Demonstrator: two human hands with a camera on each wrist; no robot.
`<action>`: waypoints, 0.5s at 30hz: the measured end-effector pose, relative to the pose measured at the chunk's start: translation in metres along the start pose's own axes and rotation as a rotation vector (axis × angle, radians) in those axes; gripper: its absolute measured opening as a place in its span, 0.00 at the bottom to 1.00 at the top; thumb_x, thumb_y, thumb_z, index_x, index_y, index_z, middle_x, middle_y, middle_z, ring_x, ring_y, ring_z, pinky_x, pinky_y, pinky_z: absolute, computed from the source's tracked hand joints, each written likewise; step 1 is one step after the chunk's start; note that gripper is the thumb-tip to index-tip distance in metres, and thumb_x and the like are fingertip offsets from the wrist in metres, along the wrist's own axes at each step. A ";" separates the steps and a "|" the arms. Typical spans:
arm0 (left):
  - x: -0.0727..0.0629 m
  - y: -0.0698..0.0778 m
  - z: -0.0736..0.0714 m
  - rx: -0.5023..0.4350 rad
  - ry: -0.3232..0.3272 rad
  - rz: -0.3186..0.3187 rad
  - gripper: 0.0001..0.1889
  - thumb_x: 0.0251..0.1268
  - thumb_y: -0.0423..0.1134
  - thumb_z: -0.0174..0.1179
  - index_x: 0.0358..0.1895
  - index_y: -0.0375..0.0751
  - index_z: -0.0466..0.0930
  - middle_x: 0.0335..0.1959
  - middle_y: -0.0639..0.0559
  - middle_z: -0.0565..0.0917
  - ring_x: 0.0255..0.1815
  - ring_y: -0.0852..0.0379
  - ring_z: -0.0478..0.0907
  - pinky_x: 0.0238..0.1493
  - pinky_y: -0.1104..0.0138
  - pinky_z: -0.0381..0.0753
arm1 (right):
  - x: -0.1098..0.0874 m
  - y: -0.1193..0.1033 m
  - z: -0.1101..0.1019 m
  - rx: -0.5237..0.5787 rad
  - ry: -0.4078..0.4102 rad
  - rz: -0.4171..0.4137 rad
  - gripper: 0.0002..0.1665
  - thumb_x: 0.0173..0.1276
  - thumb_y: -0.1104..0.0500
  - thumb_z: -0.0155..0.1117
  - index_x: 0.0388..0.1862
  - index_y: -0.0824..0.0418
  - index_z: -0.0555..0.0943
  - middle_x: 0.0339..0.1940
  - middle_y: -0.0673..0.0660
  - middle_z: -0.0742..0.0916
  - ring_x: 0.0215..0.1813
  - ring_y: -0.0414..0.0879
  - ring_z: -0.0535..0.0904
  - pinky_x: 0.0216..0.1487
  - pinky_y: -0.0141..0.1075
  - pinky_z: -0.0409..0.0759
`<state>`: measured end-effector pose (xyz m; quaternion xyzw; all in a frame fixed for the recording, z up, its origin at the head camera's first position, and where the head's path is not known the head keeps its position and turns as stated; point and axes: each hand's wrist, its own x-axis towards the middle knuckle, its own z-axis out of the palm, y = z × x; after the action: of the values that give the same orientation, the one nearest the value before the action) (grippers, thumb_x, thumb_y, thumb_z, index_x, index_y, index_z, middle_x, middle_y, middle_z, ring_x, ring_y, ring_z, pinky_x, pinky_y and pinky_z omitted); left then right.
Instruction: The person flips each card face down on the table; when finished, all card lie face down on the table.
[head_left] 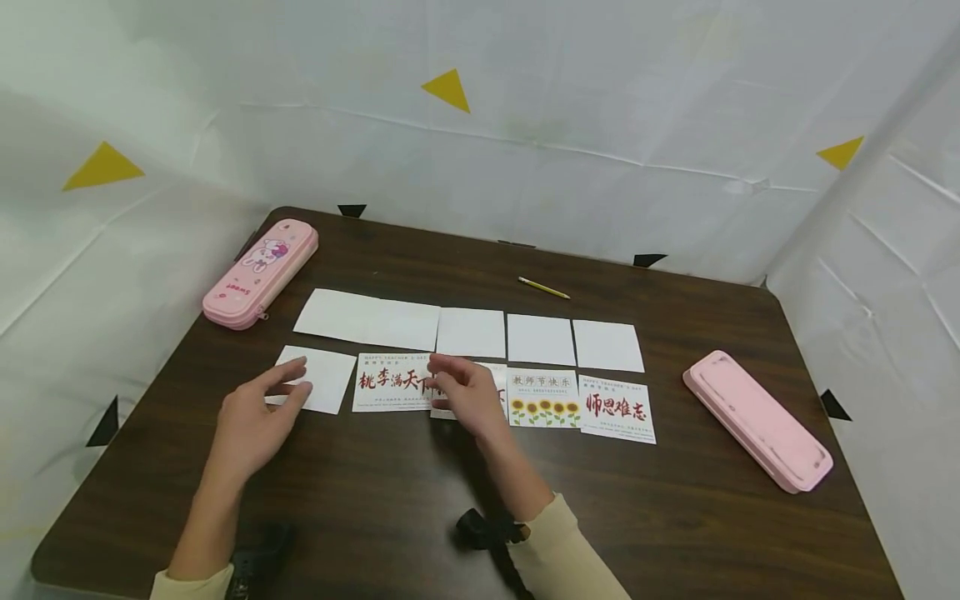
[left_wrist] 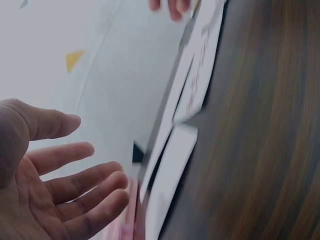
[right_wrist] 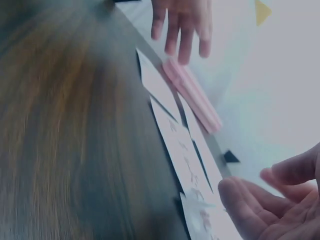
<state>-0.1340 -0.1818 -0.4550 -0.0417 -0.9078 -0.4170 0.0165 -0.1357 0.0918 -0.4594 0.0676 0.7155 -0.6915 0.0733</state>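
Note:
My left hand (head_left: 258, 414) hovers over a blank white card (head_left: 324, 385) at the left end of the front row, its fingers apart and holding nothing. Loosely bent fingers of my right hand (head_left: 474, 402) hang above a printed card (head_left: 492, 379) that it partly hides; nothing is in its grip. Between the hands lies a card with red lettering (head_left: 386, 396). Right of them are a sunflower card (head_left: 543, 400) and another red-lettered card (head_left: 617, 408). In the left wrist view the left palm (left_wrist: 37, 200) stays off the cards.
Blank white cards (head_left: 471, 332) form a row behind the printed ones. A yellow pencil (head_left: 543, 288) lies farther back. One pink pencil case (head_left: 261, 273) sits at the back left, another pink case (head_left: 757, 421) at the right. White sheeting (head_left: 562, 100) surrounds the dark table (head_left: 675, 517).

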 end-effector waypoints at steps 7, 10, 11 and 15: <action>-0.004 0.021 0.023 -0.016 -0.147 0.000 0.23 0.71 0.43 0.58 0.65 0.38 0.75 0.53 0.40 0.84 0.48 0.44 0.83 0.48 0.49 0.77 | -0.001 0.006 -0.012 -0.039 -0.034 0.067 0.20 0.71 0.69 0.52 0.60 0.71 0.78 0.54 0.68 0.84 0.50 0.59 0.84 0.43 0.47 0.85; -0.003 0.022 0.029 -0.009 -0.186 -0.031 0.23 0.71 0.43 0.58 0.66 0.38 0.74 0.54 0.39 0.83 0.50 0.44 0.82 0.50 0.47 0.75 | -0.002 0.004 -0.012 -0.014 -0.059 0.074 0.20 0.71 0.71 0.51 0.60 0.74 0.77 0.54 0.70 0.83 0.51 0.61 0.83 0.42 0.49 0.84; -0.003 0.022 0.030 -0.004 -0.193 -0.037 0.24 0.71 0.43 0.57 0.66 0.38 0.74 0.54 0.39 0.83 0.50 0.44 0.82 0.50 0.47 0.75 | -0.002 0.005 -0.012 -0.008 -0.066 0.075 0.20 0.71 0.71 0.51 0.60 0.75 0.76 0.55 0.71 0.83 0.51 0.62 0.83 0.42 0.49 0.84; -0.002 0.022 0.033 -0.008 -0.212 -0.041 0.23 0.72 0.43 0.57 0.65 0.36 0.74 0.53 0.40 0.84 0.50 0.45 0.83 0.49 0.48 0.75 | -0.010 -0.010 -0.011 -0.009 -0.091 0.080 0.21 0.71 0.73 0.49 0.60 0.78 0.74 0.56 0.74 0.81 0.54 0.68 0.79 0.44 0.54 0.83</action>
<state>-0.1301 -0.1424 -0.4598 -0.0671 -0.9034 -0.4142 -0.0885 -0.1283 0.1028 -0.4471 0.0643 0.7112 -0.6872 0.1335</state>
